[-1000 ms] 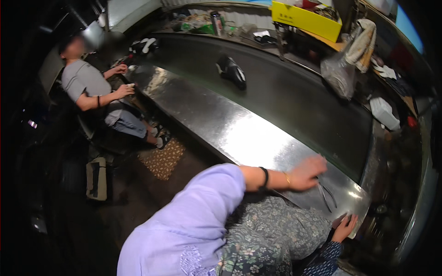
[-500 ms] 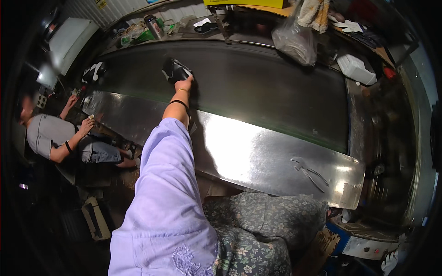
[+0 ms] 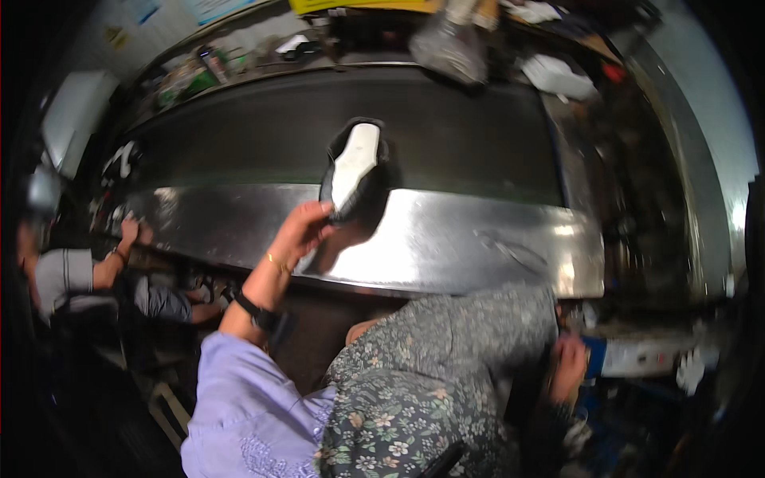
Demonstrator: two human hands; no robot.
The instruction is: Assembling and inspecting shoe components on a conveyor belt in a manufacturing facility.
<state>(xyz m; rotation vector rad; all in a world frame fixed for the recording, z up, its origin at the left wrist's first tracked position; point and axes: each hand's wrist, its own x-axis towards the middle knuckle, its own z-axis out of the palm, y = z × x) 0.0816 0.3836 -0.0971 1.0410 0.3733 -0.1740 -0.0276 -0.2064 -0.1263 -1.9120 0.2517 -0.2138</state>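
My left hand (image 3: 303, 231) is closed on one end of a black shoe upper (image 3: 381, 159). Its white insole (image 3: 355, 163) faces up, and the piece is held above the near edge of the dark conveyor belt and the shiny metal ledge. My right hand (image 3: 568, 366) is low at the right, beside my flowered apron (image 3: 414, 382) and a white and blue box-like unit. That hand is smeared by motion, and its fingers cannot be made out. A pair of pincers (image 3: 514, 251) lies on the metal ledge (image 3: 446, 267), between my two hands.
The dark conveyor belt (image 3: 263, 119) runs across ahead. Black-and-white shoes (image 3: 121, 163) stand at its left end, near a seated co-worker (image 3: 68, 279). A plastic bag (image 3: 450, 52) and a white container (image 3: 558, 77) are at the far right. The white and blue unit (image 3: 641, 358) stands low right.
My left hand has drawn back from the belt toward me with the black shoe upper, whose white insole now shows. My right hand has come into view at the lower right. The view has shifted.
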